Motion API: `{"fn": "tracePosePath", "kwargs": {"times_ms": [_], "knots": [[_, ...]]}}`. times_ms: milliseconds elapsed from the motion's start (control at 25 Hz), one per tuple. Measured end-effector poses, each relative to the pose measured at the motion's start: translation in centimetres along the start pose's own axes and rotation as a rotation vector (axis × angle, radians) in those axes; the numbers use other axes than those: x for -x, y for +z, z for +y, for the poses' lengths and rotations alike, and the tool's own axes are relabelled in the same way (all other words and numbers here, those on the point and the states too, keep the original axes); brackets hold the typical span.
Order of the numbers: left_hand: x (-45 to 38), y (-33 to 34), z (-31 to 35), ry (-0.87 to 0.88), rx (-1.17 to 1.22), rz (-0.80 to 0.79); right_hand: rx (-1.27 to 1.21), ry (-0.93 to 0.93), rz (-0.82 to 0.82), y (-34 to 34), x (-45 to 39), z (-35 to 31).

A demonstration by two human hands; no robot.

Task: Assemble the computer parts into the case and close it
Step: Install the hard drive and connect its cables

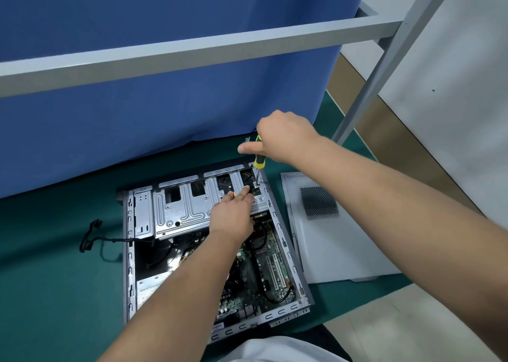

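Observation:
An open computer case (286, 240) lies flat on the green mat, its motherboard (264, 268) showing at the near right. A silver drive cage (181, 205) spans the far half of the case. My right hand (286, 136) grips a yellow-and-black screwdriver (258, 161) held upright, its tip down at the cage's far right corner. My left hand (233, 213) rests on the cage with fingers stretched toward that tip; something orange shows under them. The white side panel (330, 240) lies flat to the right of the case.
A black cable (90, 238) trails out of the case's left side onto the green mat (55, 279). A blue curtain (165, 100) hangs behind. A grey metal frame bar (192, 51) crosses overhead, with a slanted leg (371, 87) at the right.

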State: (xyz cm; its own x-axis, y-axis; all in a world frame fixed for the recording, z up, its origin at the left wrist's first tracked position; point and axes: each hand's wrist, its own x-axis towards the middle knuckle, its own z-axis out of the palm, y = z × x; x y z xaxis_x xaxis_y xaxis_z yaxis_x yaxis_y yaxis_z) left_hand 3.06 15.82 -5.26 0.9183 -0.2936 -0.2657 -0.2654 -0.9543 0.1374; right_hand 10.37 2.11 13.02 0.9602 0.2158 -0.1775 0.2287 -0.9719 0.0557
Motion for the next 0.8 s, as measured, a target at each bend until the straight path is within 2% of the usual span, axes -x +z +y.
{"fn": "tracePosePath", "kwargs": {"times_ms": [120, 200, 280, 360, 480, 520, 600, 680, 720, 800], "knots": [[0.0, 0.0, 0.0, 0.003, 0.003, 0.002, -0.047, -0.223, -0.165, -1.2, 0.2, 0.9], [0.0, 0.0, 0.0, 0.004, 0.000, 0.003, -0.024, -0.170, -0.088, -0.6, 0.4, 0.4], [0.0, 0.0, 0.0, 0.005, -0.004, -0.001, 0.047, 0.010, 0.012, -0.1, 0.5, -0.5], [0.1, 0.0, 0.0, 0.006, -0.011, -0.003, 0.030, 0.063, 0.010, 0.1, 0.1, -0.1], [0.1, -0.1, 0.0, 0.005, -0.006, -0.006, -0.068, -0.165, -0.199, -0.9, 0.2, 1.4], [0.1, -0.1, 0.0, 0.005, -0.005, -0.008, -0.083, -0.213, -0.225, -1.0, 0.3, 1.6], [0.1, -0.2, 0.1, 0.007, -0.005, -0.010, -0.104, -0.153, -0.120, -0.4, 0.6, 1.2], [0.1, -0.3, 0.0, 0.007, -0.008, -0.012, -0.041, 0.009, -0.002, 0.2, 0.5, 0.4], [0.2, -0.3, 0.0, 0.007, -0.011, -0.014, 0.004, 0.048, 0.014, 0.4, 0.4, 0.3], [0.1, -0.3, 0.0, 0.007, -0.013, -0.016, -0.003, -0.026, -0.039, 0.3, 0.1, 0.7]]}}
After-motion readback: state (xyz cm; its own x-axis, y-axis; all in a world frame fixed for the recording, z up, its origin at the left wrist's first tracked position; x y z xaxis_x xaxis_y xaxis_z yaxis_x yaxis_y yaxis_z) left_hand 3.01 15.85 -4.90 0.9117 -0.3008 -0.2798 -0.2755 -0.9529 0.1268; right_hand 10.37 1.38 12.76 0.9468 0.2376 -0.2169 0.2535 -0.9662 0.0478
